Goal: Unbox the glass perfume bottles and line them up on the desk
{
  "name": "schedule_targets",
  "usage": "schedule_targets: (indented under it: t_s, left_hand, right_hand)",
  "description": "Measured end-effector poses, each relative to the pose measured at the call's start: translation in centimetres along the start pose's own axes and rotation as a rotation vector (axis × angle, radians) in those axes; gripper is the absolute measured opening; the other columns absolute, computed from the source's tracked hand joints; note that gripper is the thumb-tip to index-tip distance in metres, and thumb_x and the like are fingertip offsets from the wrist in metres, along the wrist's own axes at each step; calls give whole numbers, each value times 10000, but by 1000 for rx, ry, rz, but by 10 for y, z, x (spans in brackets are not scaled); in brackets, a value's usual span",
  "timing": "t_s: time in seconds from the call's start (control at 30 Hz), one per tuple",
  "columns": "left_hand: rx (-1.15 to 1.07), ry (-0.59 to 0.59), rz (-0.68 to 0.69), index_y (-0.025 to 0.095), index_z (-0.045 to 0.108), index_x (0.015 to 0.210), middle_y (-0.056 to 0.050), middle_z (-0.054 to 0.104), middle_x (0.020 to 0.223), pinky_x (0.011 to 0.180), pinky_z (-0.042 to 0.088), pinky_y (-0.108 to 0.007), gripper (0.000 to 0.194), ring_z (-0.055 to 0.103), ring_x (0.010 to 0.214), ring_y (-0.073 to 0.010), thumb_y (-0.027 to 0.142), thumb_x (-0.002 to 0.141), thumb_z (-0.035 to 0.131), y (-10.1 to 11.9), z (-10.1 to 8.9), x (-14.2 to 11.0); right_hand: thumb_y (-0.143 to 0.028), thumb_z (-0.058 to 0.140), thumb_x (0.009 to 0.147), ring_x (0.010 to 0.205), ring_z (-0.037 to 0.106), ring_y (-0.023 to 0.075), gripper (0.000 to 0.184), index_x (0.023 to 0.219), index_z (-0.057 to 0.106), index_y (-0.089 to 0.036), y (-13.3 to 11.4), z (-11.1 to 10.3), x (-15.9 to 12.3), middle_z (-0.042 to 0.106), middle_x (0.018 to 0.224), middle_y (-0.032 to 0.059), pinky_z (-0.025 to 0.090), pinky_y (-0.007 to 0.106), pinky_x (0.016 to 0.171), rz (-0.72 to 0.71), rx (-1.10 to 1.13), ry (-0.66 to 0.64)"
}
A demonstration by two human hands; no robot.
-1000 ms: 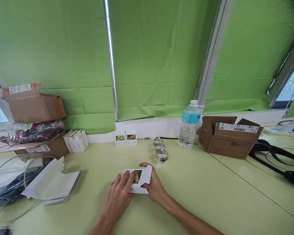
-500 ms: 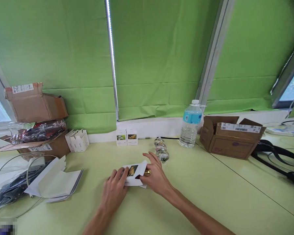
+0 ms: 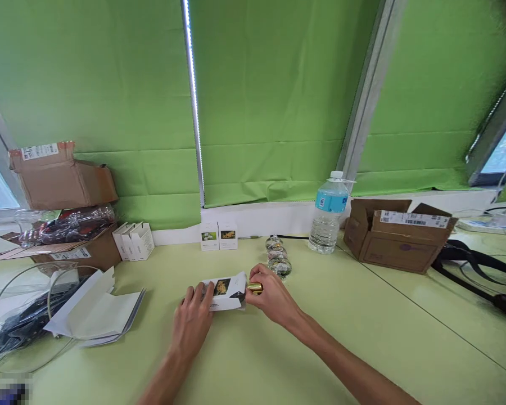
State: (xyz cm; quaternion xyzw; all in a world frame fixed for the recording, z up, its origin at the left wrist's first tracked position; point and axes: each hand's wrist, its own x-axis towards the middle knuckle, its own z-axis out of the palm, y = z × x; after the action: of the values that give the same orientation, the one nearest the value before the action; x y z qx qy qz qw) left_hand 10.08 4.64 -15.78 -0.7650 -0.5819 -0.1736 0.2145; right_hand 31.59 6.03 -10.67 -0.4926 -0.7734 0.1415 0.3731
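Observation:
A white carton (image 3: 213,304) with a yellow-flower picture lies on its side on the table. My left hand (image 3: 193,320) rests over its left part, fingers bent round it and gripping it. At the carton's open right end, my right hand (image 3: 274,295) pinches a shiny gold-coloured cylinder (image 3: 255,287) between thumb and fingers. Whether more of that cylinder extends inside the carton is hidden. Just beyond the right hand stand several clear round glass containers (image 3: 279,264) in a row.
Two small white boxes (image 3: 209,236) stand by the wall. Further right are a large water bottle (image 3: 324,225) and an opened cardboard box (image 3: 400,242). On the left lie folded white cartons (image 3: 96,315), upright white boxes (image 3: 139,242), stacked cardboard boxes (image 3: 63,183) and a cable loop (image 3: 14,275).
The carton and my left hand have shifted a little left and away from me. My right fingers have closed on the gold-coloured cylinder, which now shows at the carton's mouth.

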Motion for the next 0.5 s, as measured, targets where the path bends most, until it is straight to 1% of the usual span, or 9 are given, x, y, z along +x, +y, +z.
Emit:
schedule_targets:
  t_s: [0.13, 0.27, 0.4, 0.5]
  left_hand:
    - [6, -9, -9, 256, 505, 1275, -30, 592, 1177, 681, 542, -304, 545, 542, 997, -215, 110, 765, 626, -1, 1, 0]
    - [32, -42, -39, 262, 498, 1277, -28, 579, 1196, 687, 533, -309, 537, 524, 1023, -225, 108, 775, 604, -5, 2, 0]
    - [118, -59, -100, 234, 517, 1254, -65, 569, 1195, 726, 511, -341, 477, 526, 1001, -237, 92, 800, 563, -11, 0, 2]
    - [184, -43, -138, 185, 536, 1231, -107, 581, 1128, 749, 491, -381, 372, 536, 958, -256, 174, 859, 543, -12, -1, 3]
  right_hand:
    - [-182, 568, 721, 710, 537, 146, 158, 574, 509, -177, 3, -7, 3, 532, 833, 21, 396, 266, 645, -10, -36, 19]
    - [-189, 572, 716, 712, 529, 147, 168, 571, 488, -178, 6, -15, 7, 537, 833, 24, 389, 270, 653, -14, -76, 29]
    - [-172, 565, 689, 669, 508, 133, 181, 549, 449, -177, 9, -22, 9, 538, 806, 18, 356, 264, 611, 11, -145, -24]
    - [-171, 575, 660, 652, 487, 127, 185, 558, 421, -181, 9, -25, 8, 534, 784, 12, 324, 256, 572, 51, -207, -71]
